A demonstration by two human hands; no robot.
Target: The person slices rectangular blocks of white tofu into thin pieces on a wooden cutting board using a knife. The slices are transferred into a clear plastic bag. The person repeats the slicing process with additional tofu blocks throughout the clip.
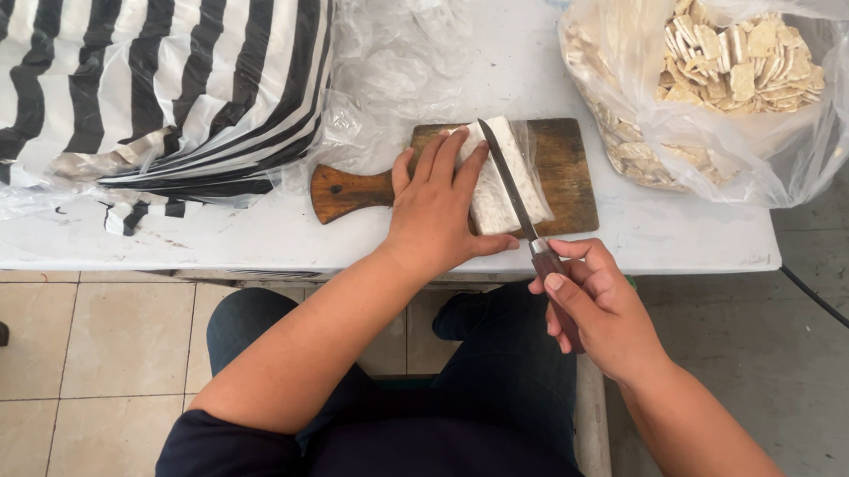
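A white block wrapped in clear plastic [500,186] lies on a wooden cutting board [566,174] with a handle, on a white table [246,231]. My left hand [439,205] presses flat on the block's left part, fingers spread. My right hand [594,302] grips the dark handle of a knife [510,180], whose blade rests across the top of the block, pointing away from me.
A big clear plastic bag [724,80] full of pale cut pieces sits at the table's right end. A black-and-white striped bag [128,58] fills the left side. Crumpled clear plastic [398,47] lies behind the board. Tiled floor and my dark trousers are below.
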